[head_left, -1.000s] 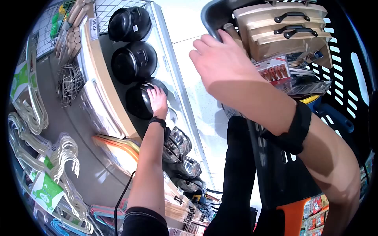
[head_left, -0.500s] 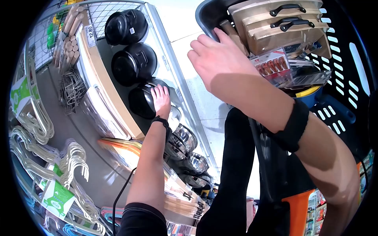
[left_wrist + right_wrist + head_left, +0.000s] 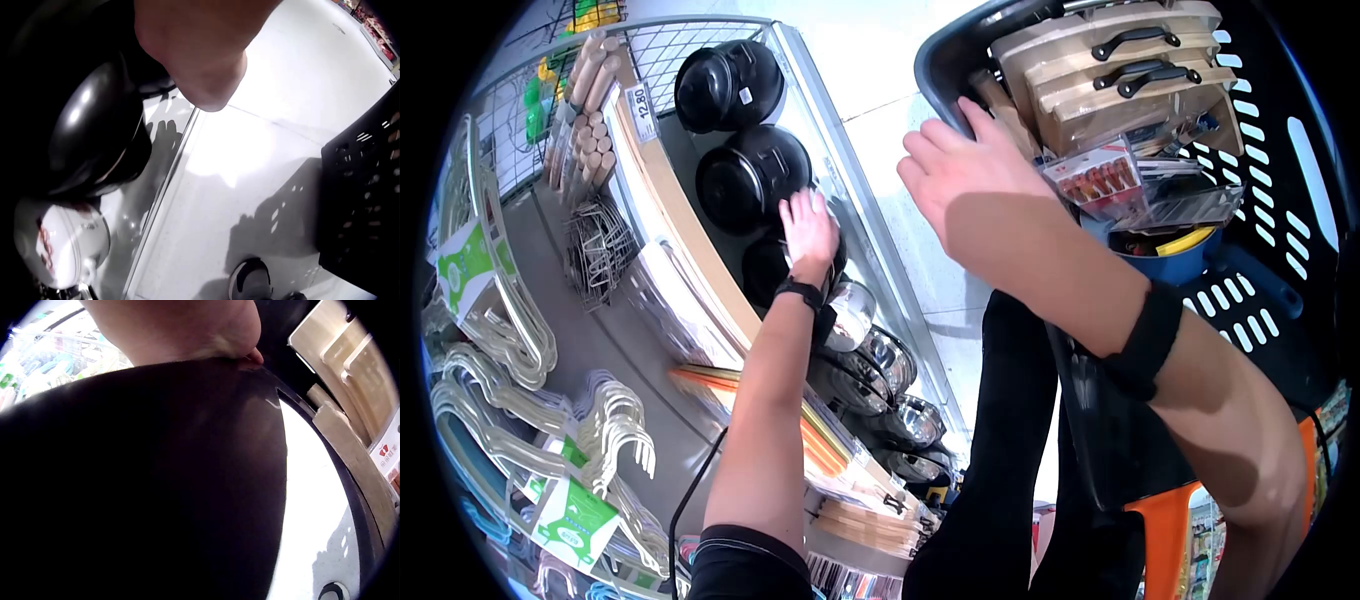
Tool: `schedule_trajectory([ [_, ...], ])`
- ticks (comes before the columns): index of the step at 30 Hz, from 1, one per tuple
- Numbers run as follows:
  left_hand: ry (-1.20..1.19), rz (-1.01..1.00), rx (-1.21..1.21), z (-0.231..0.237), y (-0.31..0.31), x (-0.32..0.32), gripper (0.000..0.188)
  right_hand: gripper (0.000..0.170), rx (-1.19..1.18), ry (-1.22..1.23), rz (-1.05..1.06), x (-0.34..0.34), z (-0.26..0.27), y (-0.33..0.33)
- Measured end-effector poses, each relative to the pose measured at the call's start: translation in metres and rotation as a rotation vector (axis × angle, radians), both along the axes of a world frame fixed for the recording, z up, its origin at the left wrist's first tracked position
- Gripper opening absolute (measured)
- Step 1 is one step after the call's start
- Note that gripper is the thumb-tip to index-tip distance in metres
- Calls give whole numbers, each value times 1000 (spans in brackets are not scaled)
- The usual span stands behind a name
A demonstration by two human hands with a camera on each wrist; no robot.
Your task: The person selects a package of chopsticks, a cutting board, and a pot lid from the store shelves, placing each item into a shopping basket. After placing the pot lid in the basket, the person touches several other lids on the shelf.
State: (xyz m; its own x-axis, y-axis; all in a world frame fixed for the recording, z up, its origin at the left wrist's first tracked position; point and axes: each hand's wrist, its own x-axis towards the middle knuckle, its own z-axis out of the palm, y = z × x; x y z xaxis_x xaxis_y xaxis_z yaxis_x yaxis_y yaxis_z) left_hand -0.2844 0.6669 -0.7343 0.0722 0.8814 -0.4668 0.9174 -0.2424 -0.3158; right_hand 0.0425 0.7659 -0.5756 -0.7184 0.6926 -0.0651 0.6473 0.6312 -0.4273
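My left hand (image 3: 810, 235), fingers nearly straight, reaches over a row of black lidded pots on the shelf. Its fingertips overlap the edge of the middle black pot (image 3: 745, 185), while the palm hides part of the nearer black pot (image 3: 765, 268). In the left wrist view, a glossy black pot (image 3: 100, 131) lies below the hand and the fingers are out of sight. My right hand (image 3: 975, 175) grips the rim of a black shopping basket (image 3: 930, 65), thumb on the inner side and fingers over the outer side.
The basket holds wooden boards with black handles (image 3: 1135, 75), a red-and-white packet (image 3: 1100, 180) and a blue pan (image 3: 1165, 265). A far black pot (image 3: 730, 85) and steel pots (image 3: 890, 360) share the shelf. Hangers (image 3: 615, 430) hang at the left; a metal shelf edge (image 3: 850, 170) borders the floor.
My left hand has moved off the nearer black pot's lid toward the middle pot, farther along the row. The right hand keeps its place on the basket rim; the view has shifted slightly.
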Motion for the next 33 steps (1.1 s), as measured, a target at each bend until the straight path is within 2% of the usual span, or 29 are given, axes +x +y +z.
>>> schedule_trajectory([
  [1, 104, -68, 101, 4, 18, -1, 58, 20, -6, -4, 5, -1, 1, 1],
  [5, 364, -110, 1, 19, 85, -16, 91, 19, 32, 53, -13, 1, 3, 2],
  [7, 365, -27, -21, 15, 107, -37, 90, 22, 112, 155, -48, -2, -3, 2],
  [8, 336, 70, -134, 14, 117, -47, 87, 20, 74, 141, -53, -3, -1, 3],
  [11, 238, -90, -150, 14, 118, -64, 84, 17, 16, 123, -64, -7, 4, 7],
  [13, 200, 39, -179, 18, 119, -59, 82, 16, 39, 118, -69, -8, 3, 10],
  [18, 170, 63, -173, 20, 118, -56, 77, 22, 78, 166, -99, -14, 0, 19],
  [21, 224, -194, 51, 22, 100, -37, 59, 18, 34, 142, -126, -18, 2, 24],
  [22, 116, -321, 85, 17, 92, -30, 43, 16, 14, 126, -142, -21, 3, 27],
  [23, 176, -338, -282, 10, 84, -21, 42, 16, 10, 124, -149, -23, 5, 29],
  [25, 0, -326, -340, -17, 47, -27, 53, 16, -6, 117, -166, -25, 5, 32],
  [27, 3, -165, -314, -47, 34, -37, 63, 17, -18, 70, -145, -28, 10, 35],
  [28, 254, -169, -358, -45, 33, -21, 65, 17, -18, 43, -134, -28, 10, 37],
  [30, 117, -245, -322, -83, 21, -50, 58, 17, 2, 31, -141, -30, 10, 37],
  [32, 226, -198, -500, -53, 45, -21, 47, 18, -13, 38, -144, -30, 12, 40],
  [33, 122, -237, -431, -56, 48, -26, 46, 17, -12, 41, -149, -33, 12, 40],
])
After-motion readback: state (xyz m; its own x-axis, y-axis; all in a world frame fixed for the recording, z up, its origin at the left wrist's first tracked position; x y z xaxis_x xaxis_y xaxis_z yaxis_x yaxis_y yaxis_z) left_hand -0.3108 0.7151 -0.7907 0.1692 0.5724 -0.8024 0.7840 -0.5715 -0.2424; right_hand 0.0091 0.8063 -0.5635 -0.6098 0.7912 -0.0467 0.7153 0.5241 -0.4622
